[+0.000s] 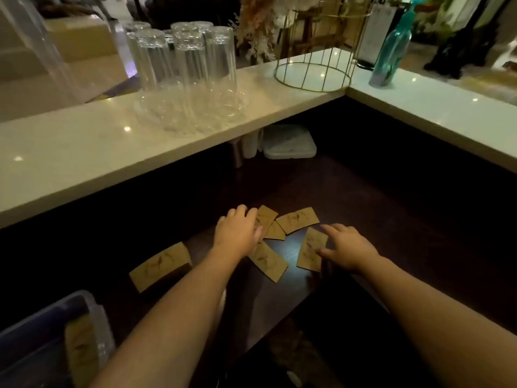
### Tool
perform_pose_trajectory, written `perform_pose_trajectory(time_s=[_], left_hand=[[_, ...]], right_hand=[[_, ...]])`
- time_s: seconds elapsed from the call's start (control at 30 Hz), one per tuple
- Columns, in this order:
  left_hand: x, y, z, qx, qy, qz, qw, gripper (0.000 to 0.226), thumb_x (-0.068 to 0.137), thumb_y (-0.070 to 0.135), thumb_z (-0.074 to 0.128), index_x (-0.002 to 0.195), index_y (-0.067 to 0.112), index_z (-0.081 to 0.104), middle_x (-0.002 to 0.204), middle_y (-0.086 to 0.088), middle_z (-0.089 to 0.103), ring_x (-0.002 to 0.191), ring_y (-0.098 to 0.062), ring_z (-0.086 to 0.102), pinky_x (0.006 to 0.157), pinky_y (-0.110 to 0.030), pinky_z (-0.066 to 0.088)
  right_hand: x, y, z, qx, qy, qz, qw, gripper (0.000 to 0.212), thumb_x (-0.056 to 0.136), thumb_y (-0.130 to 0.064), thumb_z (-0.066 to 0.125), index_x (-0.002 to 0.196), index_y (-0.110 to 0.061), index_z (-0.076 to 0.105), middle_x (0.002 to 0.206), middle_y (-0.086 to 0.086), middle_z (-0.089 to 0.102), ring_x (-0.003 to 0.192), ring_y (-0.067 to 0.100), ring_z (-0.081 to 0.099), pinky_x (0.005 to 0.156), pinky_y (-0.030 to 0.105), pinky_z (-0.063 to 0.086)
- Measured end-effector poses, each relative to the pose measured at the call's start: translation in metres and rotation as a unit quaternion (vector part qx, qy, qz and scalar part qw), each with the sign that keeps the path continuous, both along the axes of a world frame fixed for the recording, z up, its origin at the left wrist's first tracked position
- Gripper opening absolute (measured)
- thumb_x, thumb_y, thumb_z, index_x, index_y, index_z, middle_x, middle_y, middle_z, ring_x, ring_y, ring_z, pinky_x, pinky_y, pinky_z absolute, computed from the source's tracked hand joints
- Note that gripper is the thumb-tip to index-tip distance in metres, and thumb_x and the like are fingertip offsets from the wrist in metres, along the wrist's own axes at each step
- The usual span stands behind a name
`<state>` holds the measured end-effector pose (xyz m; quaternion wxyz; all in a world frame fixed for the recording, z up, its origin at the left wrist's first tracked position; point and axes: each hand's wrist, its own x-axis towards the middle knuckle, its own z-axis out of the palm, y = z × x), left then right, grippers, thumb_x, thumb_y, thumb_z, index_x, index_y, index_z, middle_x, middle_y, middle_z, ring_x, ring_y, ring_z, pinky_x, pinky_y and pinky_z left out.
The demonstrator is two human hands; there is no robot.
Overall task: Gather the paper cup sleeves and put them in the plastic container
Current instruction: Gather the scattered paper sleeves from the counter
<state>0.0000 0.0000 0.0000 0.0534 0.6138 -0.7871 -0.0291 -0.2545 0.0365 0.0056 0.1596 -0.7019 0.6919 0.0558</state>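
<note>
Currently the task is at the gathering stage. Six flat paper cup sleeves lie scattered on the dark lower bench [363, 208], and none of them is lifted. The plastic container [92, 306] sits at 7 o'clock in the head view, well apart from the cluster; at least one brown sleeve appears to lie inside it, though the interior is dim.

Grip state:
- Left hand [237, 231]: palm down, fingers loosely spread, resting on the sleeve nearest it [267, 217] at the 12 o'clock side of the cluster. No sleeve is pinched or enclosed.
- Right hand [347, 247]: palm down, fingers open, fingertips touching the right edge of the right sleeve [310, 252]. It holds nothing.

Sleeve positions and axes:
- Left outlier sleeve [161, 264]: alone at 9 o'clock of the cluster, long axis running 8 to 2 o'clock.
- Centre sleeve [268, 260]: just beside the left wrist, long axis 10 to 4 o'clock.
- Right sleeve: long axis near 12 to 6 o'clock, slightly tilted.
- Rear sleeve [298, 219]: long axis roughly 9 to 3 o'clock.
- Small sleeve [275, 231]: partly covered, axis cannot be told.

Remaining work, as judged: draw the sleeves into one stack, collect the outlier, and transfer all of them to the container.
</note>
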Motion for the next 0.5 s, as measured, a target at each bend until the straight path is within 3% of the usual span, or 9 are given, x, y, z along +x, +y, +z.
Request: perform_pose_trajectory(time_s=[0.23,0.5], left_hand=[[-0.029,-0.021,-0.021,0.097,0.046,0.069,0.992,0.050,0.093,0.042,0.048,0.136,0.016,0.043,0.134,-0.010,0.049,0.123,-0.031,0.043,0.093,-0.045,0.044],[-0.035,-0.044,-0.046,0.176,0.083,0.156,0.968,0.050,0.090,0.042,0.056,0.135,0.020,0.046,0.133,-0.012,0.048,0.122,-0.032,0.043,0.094,-0.045,0.046]], right_hand=[[-0.007,-0.005,-0.029,0.095,-0.078,-0.061,0.991,0.095,0.078,-0.063,0.061,0.152,-0.028,0.014,0.162,0.002,0.013,0.140,0.035,0.024,0.111,0.045,0.028],[-0.015,-0.024,-0.043,0.125,-0.097,-0.053,0.986,0.107,0.071,-0.064,0.067,0.153,-0.028,0.007,0.163,-0.002,0.008,0.138,0.035,0.021,0.110,0.047,0.030]])
